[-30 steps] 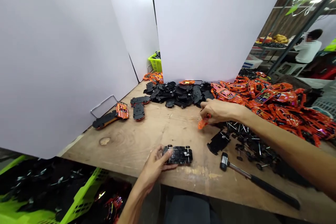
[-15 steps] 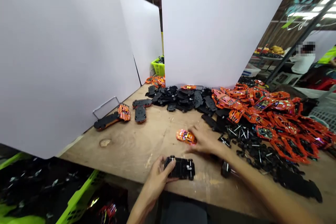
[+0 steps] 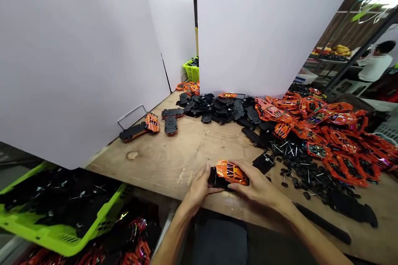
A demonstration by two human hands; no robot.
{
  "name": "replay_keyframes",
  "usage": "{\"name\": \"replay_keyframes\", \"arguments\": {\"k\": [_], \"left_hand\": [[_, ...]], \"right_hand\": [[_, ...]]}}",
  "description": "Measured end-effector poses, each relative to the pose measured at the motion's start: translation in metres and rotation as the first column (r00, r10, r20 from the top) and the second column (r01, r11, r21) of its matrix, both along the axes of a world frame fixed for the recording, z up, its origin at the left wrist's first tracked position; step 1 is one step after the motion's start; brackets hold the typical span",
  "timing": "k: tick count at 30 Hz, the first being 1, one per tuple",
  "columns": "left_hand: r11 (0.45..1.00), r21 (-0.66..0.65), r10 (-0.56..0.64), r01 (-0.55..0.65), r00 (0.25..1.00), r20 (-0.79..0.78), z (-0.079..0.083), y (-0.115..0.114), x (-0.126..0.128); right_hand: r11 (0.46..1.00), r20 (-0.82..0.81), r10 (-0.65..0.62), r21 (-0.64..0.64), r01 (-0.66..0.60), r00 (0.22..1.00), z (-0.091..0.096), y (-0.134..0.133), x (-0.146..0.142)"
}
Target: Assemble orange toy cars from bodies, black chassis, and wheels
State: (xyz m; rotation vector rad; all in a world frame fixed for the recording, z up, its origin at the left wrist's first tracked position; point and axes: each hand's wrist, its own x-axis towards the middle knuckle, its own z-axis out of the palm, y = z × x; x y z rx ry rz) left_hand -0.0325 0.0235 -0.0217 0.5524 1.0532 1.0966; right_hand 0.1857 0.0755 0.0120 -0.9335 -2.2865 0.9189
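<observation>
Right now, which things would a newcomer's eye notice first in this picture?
The heap of orange car shells on the right of the wooden table would probably catch the eye first. Near the front edge, the left hand holds a black chassis and the right hand an orange shell over it. Tall white panels stand left and behind.

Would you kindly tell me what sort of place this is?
Probably a toy-car workshop: orange shells are heaped on a wooden bench, loose wheels lie near them, and a green crate holds black parts.
</observation>
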Motion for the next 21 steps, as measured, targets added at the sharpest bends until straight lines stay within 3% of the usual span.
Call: {"name": "replay_keyframes", "arguments": {"k": [3, 9, 15, 18, 21], "left_hand": [[1.000, 0.009, -0.004, 0.004, 1.000, 0.003, 0.006, -0.001, 0.000], [0.997, 0.079, 0.001, 0.012, 0.987, -0.161, 0.014, -0.005, 0.005], [0.998, 0.039, 0.058, -0.051, 0.981, -0.184, 0.017, -0.008, 0.009], [0.992, -0.022, 0.114, -0.121, 0.973, -0.199, 0.012, -0.007, 0.011], [0.979, -0.052, 0.179, -0.197, 0.954, -0.239, -0.002, -0.002, 0.014]], "right_hand": [[0.999, 0.023, 0.045, -0.006, -0.045, 0.999, -0.007, -0.003, -0.010], [0.998, 0.077, 0.050, 0.021, -0.051, 0.996, -0.006, -0.009, -0.015], [0.995, 0.237, 0.009, 0.095, -0.032, 0.971, -0.009, -0.015, -0.018], [0.966, 0.337, -0.050, 0.255, -0.040, 0.940, -0.025, -0.020, -0.019], [0.908, 0.390, -0.112, 0.413, -0.065, 0.914, -0.055, -0.017, -0.022]]}}
